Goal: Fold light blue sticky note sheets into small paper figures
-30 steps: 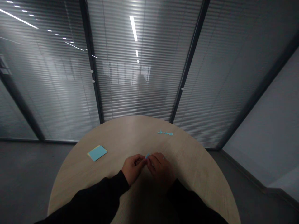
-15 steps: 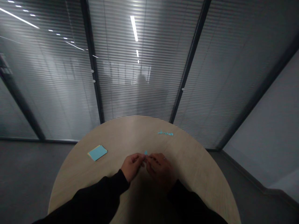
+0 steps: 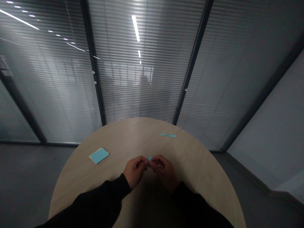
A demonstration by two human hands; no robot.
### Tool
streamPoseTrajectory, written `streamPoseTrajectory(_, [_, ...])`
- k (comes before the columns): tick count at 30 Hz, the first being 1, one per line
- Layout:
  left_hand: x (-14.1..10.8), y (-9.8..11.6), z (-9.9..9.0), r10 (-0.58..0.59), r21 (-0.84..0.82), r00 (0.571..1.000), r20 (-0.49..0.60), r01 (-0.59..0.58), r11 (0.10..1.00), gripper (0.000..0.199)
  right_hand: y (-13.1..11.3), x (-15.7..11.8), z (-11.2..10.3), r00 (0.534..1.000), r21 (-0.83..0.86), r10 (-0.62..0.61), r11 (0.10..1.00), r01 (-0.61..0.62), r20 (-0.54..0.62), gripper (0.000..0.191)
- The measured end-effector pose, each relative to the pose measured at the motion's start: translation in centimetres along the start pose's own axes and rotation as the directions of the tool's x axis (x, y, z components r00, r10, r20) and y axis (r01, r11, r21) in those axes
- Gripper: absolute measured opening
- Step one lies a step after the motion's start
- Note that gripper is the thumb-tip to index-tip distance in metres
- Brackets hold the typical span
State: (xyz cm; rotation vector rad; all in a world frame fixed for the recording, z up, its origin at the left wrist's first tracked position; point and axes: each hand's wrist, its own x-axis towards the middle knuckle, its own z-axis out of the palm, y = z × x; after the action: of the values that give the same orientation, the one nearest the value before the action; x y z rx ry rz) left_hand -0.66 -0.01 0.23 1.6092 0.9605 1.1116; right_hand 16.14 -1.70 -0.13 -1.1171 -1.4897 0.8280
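Between the fingertips of both hands sits a small piece of blue paper (image 3: 149, 158), its upper tip sticking out above them. My left hand (image 3: 136, 169) pinches it from the left, thumb against fingers. From the right, my right hand (image 3: 165, 171) pinches the same piece, fingers curled. Most of the paper is hidden by the fingers, so its full shape does not show. Farther off, to the right, a ragged row of small blue paper scraps (image 3: 168, 135) lies on the table.
A stack of blue and yellow paper sheets (image 3: 99, 155) lies left of my hands on the round wooden table (image 3: 128, 136). Past the table's far edge stands a glass partition with blinds (image 3: 142, 101). A white wall (image 3: 280, 126) is at the right.
The right hand's fingers have shifted and curled in more around the paper. A little more of the blue piece shows, slightly farther right. The scraps and the stack have stayed put.
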Motion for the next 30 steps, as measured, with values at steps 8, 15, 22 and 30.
streamPoseTrajectory(8, [0.3, -0.6, 0.1, -0.015, -0.007, 0.999, 0.039, 0.015, 1.000, 0.038, -0.8, -0.1, 0.0, 0.995, -0.034, -0.102, 0.994, 0.101, -0.012, 0.015])
streamPoseTrajectory(15, [0.6, -1.2, 0.1, -0.089, -0.117, 0.995, 0.039, 0.093, 0.989, 0.044, -0.8, 0.0, 0.0, 0.984, -0.043, -0.179, 0.983, 0.179, 0.012, 0.011])
streamPoseTrajectory(22, [0.7, -0.8, 0.3, -0.081, -0.276, 0.997, 0.009, 0.080, 0.958, 0.044, -1.0, -0.1, -0.1, 0.986, -0.039, -0.165, 0.985, 0.166, 0.023, 0.011])
streamPoseTrajectory(30, [0.5, -0.2, 0.1, -0.115, -0.219, 0.993, 0.012, 0.114, 0.969, 0.044, -0.3, -0.2, 0.1, 0.996, -0.046, -0.090, 0.995, 0.090, -0.014, 0.015])
